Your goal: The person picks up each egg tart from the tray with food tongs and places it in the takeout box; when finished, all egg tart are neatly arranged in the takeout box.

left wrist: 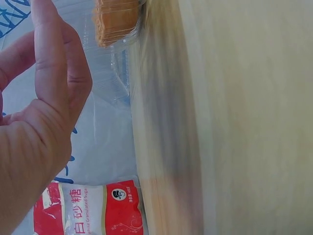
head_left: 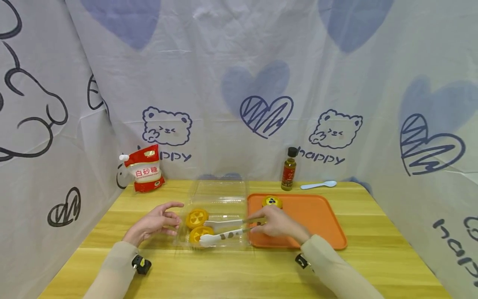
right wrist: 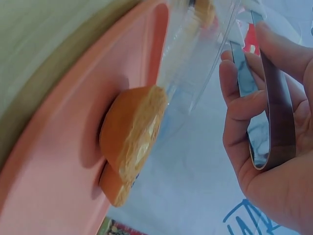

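My right hand (head_left: 278,222) grips a pair of tongs (head_left: 230,235) with a bent metal handle and white tips. The tips reach over the clear plastic box (head_left: 220,192), spread apart beside two yellow tarts (head_left: 196,217) at its left side. Whether they touch a tart, I cannot tell. At the box's left edge, my left hand (head_left: 158,222) has its fingers loosely bent and holds nothing. Under my right hand lies an orange tray (head_left: 310,216). A tart with blue dots (head_left: 271,202) is on it, and the right wrist view shows a second tart (right wrist: 132,127) there.
A red and white sugar bag (head_left: 147,170) stands at the back left. Behind the tray are a small bottle (head_left: 288,170) with a black cap and a pale blue spoon (head_left: 318,185). The box's raised lid leans toward the printed cloth (head_left: 209,83).
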`<state>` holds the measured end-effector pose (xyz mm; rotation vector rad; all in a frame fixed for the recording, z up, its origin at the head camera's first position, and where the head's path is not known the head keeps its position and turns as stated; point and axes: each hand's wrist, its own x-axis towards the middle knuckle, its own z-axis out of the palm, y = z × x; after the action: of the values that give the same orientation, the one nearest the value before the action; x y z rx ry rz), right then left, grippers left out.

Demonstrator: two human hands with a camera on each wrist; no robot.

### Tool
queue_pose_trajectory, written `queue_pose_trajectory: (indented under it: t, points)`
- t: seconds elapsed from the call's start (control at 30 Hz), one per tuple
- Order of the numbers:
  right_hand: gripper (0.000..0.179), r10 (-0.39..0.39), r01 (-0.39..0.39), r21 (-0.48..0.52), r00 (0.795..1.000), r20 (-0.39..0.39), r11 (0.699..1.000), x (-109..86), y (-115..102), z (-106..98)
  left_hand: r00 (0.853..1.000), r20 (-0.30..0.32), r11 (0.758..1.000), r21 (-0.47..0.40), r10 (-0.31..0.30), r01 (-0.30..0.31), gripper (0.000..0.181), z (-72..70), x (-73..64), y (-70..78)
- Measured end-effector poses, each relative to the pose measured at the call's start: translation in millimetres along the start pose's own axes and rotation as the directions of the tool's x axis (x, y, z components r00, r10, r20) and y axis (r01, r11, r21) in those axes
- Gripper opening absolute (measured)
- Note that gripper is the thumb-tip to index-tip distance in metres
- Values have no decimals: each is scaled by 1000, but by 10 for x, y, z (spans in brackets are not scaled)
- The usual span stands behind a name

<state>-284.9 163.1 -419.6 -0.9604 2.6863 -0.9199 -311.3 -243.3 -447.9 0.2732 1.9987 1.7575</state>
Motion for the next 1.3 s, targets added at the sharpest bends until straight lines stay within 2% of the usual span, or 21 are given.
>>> queue_pose_trajectory:
  t: [0.33, 0.73, 1.3]
  points:
    - [32, 32, -33, -32, 999, -31, 999, -19, -99, 55, 1000, -2, 1000, 0, 2, -2, 69, -4, 4, -7]
    - [41, 32, -34, 80, 999, 22, 996, -78, 22, -48, 1000, -4, 1000, 4, 2, -2, 69, 4, -10, -1]
    - [33, -17, 17, 18, 1000, 3, 1000, -70, 41, -39, 1000, -7, 1000, 11, 4, -4, 69, 1, 4, -20]
